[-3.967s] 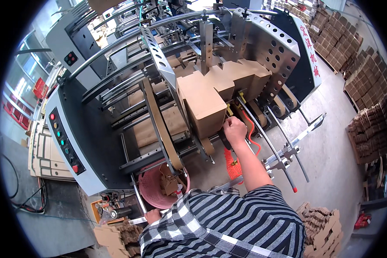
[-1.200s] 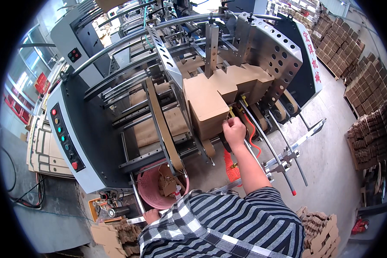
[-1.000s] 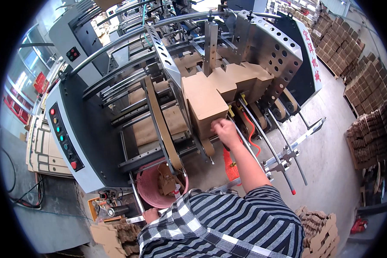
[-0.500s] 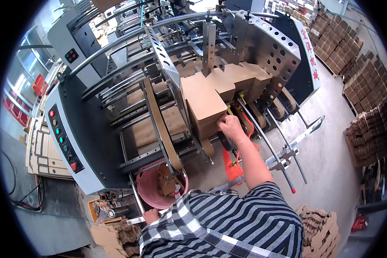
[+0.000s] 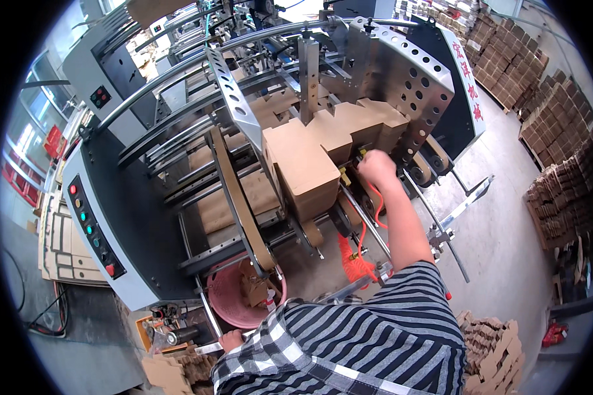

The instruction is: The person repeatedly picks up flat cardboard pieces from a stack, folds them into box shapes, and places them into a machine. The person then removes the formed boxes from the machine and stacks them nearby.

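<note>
Brown cardboard stack (image 5: 308, 170); right hand (image 5: 379, 168) at right, fingers curled, hold unclear; left hand (image 5: 230, 340) by metal bar (image 5: 209, 347), grip unclear.

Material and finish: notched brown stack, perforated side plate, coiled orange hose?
Stack: likely cardboard, matte; plain tan faces, notched cut outline. Side plate: bare metal, probably steel, smooth; grey sheen, soft reflections. Hose: probably flexible plastic, from its springy-looking coils; finish too small to judge.

A pink basket (image 5: 223, 299) holds cardboard scraps (image 5: 252, 290) near an orange box (image 5: 141, 330).
</note>
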Demonstrator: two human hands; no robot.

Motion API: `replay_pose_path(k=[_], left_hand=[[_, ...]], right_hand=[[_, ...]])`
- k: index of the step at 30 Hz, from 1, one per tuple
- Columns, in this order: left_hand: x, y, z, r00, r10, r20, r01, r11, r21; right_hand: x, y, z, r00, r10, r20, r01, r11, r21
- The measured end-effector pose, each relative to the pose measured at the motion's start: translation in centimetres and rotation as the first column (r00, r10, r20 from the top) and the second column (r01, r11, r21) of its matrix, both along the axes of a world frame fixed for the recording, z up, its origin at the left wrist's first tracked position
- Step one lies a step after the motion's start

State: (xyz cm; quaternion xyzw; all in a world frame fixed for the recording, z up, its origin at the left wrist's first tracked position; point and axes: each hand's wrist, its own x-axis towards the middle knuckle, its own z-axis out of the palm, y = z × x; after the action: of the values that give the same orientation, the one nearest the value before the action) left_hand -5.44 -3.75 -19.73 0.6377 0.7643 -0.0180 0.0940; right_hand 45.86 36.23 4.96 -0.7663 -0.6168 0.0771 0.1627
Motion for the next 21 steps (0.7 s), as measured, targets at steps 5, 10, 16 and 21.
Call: replay_pose_path(k=[5,10,16,21], left_hand=[[-1.1,-1.1,-2.0,0.994,0.043,-0.098,-0.049,0.997,-0.054],[-0.5,-0.5,-1.5,0.998,0.021,-0.051,-0.022,1.0,-0.012],[-1.3,-1.5,-2.2,0.994,0.016,-0.109,-0.015,1.0,0.002],[-1.3,-0.9,-2.3,0.996,0.029,-0.081,-0.034,0.997,-0.068]], right_hand=[[5.2,4.4,0.2,0.968,-0.244,0.063,0.248,0.967,-0.062],[8.4,6.7,-0.9,0.979,-0.133,0.153,0.159,0.972,-0.175],[10.3,7.5,-1.4,0.959,0.153,0.24,-0.112,0.978,-0.174],[11.6,8.9,-1.9,0.935,0.126,0.332,-0.057,0.976,-0.21]])
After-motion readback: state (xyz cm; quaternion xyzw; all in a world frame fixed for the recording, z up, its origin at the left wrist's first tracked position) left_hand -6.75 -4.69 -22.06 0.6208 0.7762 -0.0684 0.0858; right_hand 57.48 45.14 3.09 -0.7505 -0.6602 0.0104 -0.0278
